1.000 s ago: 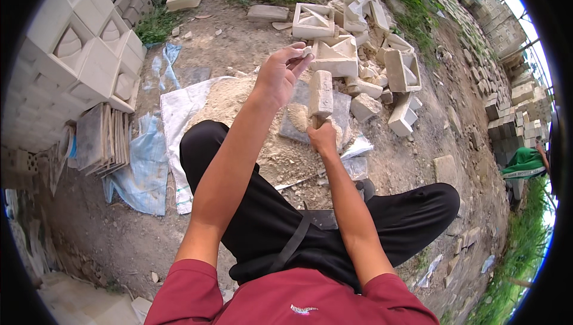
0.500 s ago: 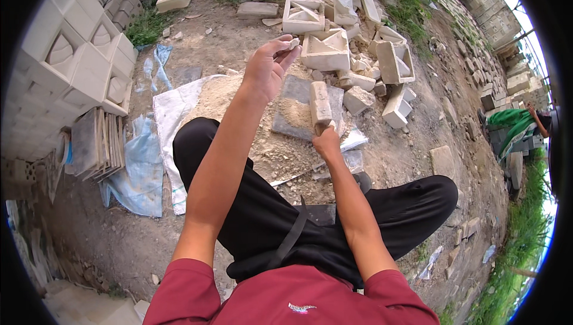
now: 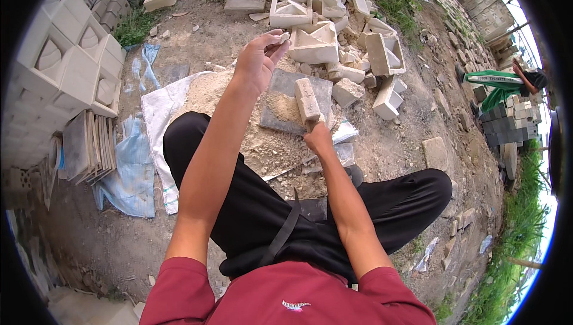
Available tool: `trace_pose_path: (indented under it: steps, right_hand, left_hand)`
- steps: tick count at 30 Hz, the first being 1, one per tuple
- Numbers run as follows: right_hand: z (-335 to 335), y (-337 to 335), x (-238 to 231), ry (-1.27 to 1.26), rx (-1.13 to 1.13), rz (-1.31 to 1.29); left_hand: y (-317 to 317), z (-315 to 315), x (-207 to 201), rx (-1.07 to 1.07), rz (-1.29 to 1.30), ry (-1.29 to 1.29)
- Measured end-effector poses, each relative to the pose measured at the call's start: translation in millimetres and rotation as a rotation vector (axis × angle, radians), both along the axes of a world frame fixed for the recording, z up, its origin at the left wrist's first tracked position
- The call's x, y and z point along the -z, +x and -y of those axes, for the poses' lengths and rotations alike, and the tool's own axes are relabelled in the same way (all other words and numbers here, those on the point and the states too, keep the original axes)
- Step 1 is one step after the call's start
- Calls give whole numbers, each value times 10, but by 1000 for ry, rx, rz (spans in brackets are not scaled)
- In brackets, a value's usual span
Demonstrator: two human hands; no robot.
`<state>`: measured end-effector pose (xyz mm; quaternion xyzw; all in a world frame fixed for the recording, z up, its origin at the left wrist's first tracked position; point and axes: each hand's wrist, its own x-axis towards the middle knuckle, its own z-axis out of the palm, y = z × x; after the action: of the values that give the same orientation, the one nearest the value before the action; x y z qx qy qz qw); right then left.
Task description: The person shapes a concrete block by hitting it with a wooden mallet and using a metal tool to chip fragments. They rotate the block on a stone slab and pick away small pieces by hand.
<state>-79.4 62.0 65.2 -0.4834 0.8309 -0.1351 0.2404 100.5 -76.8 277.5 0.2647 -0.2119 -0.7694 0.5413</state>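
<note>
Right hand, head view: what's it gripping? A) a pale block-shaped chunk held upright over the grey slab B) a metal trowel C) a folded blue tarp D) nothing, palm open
A: the right hand is closed round the lower end of a pale block chunk, which stands upright above the grey slab with sandy rubble on it. The left hand pinches a small pale fragment.

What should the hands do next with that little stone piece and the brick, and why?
Probably lower the left hand and set its small stone piece on the dark slab. The right hand holds the brick upright over the slab's crushed powder, ready to pound.
</note>
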Motion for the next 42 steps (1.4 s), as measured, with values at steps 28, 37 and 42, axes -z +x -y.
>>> trace_pose_path:
  steps: [28,37,42]
  right_hand:
    - [365,53,-405,144,20,260]
    - [-36,63,0,-59,31,-70]
    - [353,-44,-183,10,7,171]
  left_hand:
    - [114,-104,-16,-31,4,-6]
    - [118,-40,-19,-43,-15,0]
    - [78,-83,-34,-31,9,-12]
